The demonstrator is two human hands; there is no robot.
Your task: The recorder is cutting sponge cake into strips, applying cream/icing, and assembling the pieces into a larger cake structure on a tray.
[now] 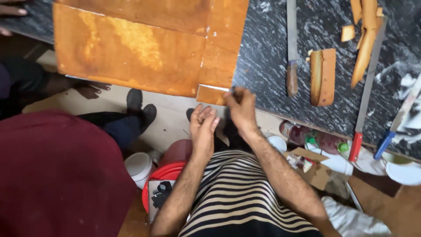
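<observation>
The right hand (240,107) has its fingers pinched shut at the corner of the small cake piece (211,95) that juts over the counter (267,48) edge, apparently on something small and dark that I cannot make out. The left hand (202,125) is open and empty, its fingers loosely spread just below that piece, cupped as if to catch it. Beyond the fingers lies the big cake slab (131,48); to their right are a knife (291,48), an upright cake slice (323,77) and trimmings (366,44).
</observation>
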